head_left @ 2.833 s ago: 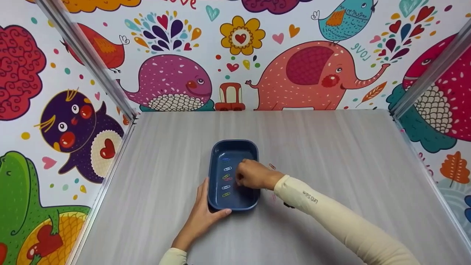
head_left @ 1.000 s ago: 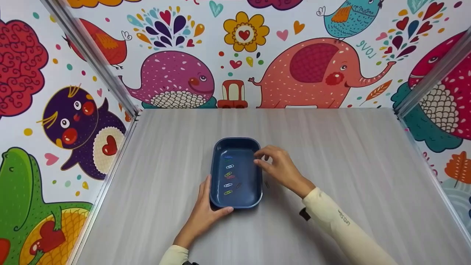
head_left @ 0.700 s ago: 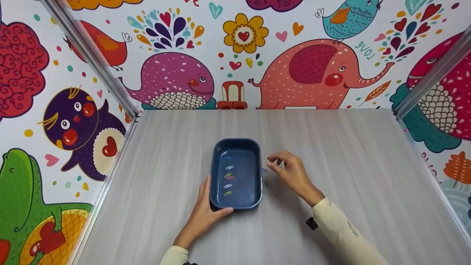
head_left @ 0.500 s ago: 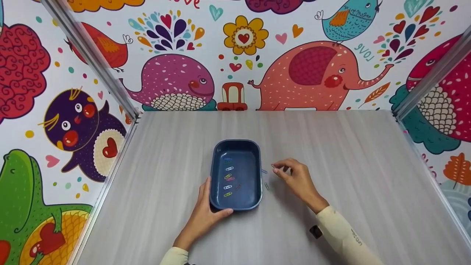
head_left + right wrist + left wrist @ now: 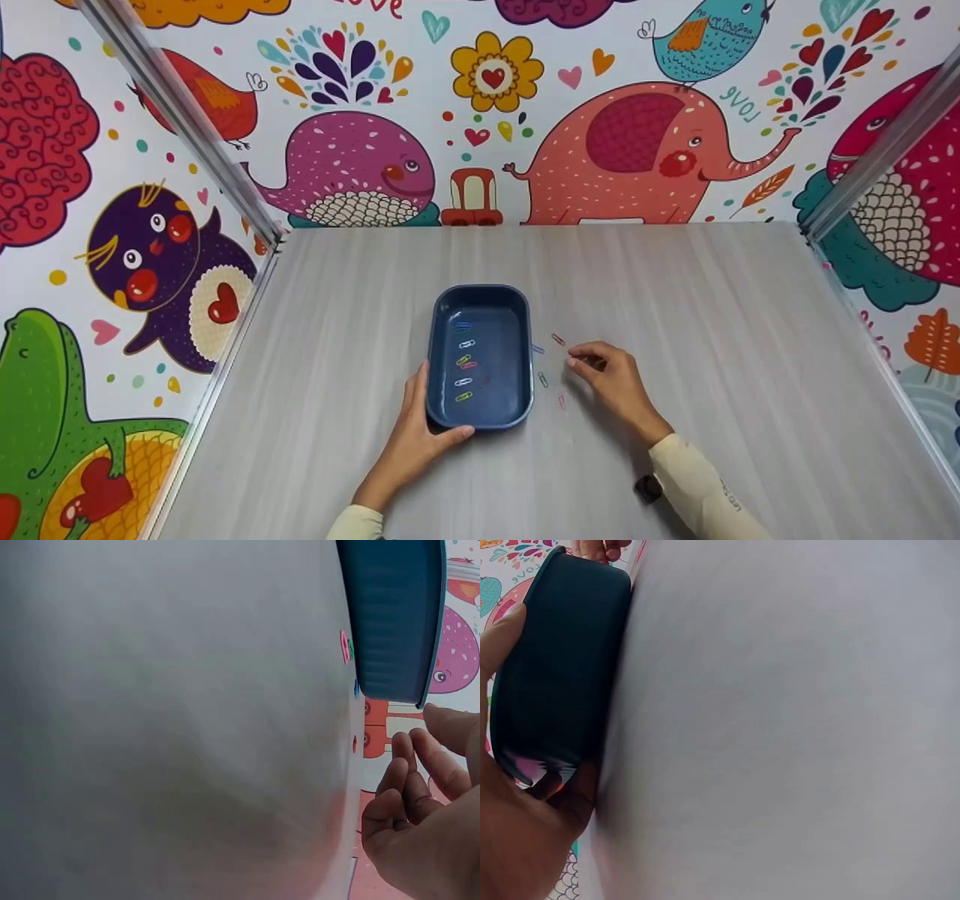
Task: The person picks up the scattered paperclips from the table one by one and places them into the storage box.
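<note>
My left hand holds the near left corner of a dark blue tray, fingers along its left side and thumb at the near edge. The left wrist view shows the thumb at the tray's rim. Inside lie paper clips: white, yellow and several others, with a dark red one to their right. Outside the tray's right side are a blue clip, a red one, a green one and a pink one. My right hand hovers beside them, fingers loosely bent, nothing between them.
The grey wood-grain table runs back to a wall with a printed elephant and whale. Metal posts stand at the corners. A dark device sits on my right wrist.
My right hand has come out of the tray, leaving a dark red paper clip there. It went right to the red clip on the table, then drew back toward me with that clip still lying there.
</note>
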The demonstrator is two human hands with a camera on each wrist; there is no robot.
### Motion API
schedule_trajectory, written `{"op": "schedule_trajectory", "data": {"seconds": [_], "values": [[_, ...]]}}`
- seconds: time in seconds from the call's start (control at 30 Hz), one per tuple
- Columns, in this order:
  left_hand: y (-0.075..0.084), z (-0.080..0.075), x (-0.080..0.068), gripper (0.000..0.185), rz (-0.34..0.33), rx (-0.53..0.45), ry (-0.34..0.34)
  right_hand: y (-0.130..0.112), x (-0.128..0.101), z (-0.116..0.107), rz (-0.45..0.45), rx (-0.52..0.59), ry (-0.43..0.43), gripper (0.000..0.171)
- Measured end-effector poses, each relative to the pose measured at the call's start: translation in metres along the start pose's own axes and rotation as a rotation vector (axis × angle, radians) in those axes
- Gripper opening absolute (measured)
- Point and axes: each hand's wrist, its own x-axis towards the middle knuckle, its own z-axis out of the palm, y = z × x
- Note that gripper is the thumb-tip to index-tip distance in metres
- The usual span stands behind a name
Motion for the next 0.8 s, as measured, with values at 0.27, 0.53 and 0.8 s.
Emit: {"op": "schedule_trajectory", "data": {"seconds": [0.27, 0.53, 0.8], "values": [[-0.001, 0.000, 0.000, 0.130, 0.006, 0.012, 0.000, 0.011, 0.012, 0.000, -0.007, 0.016, 0.014, 0.013], [-0.001, -0.001, -0.001, 0.132, -0.014, -0.014, -0.003, 0.025, 0.027, 0.010, -0.098, -0.044, 0.044, 0.013], [0.000, -0.001, -0.001, 0.133, 0.002, -0.021, -0.009, 0.026, 0.038, 0.023, -0.123, -0.104, 0.141, 0.013]]}}
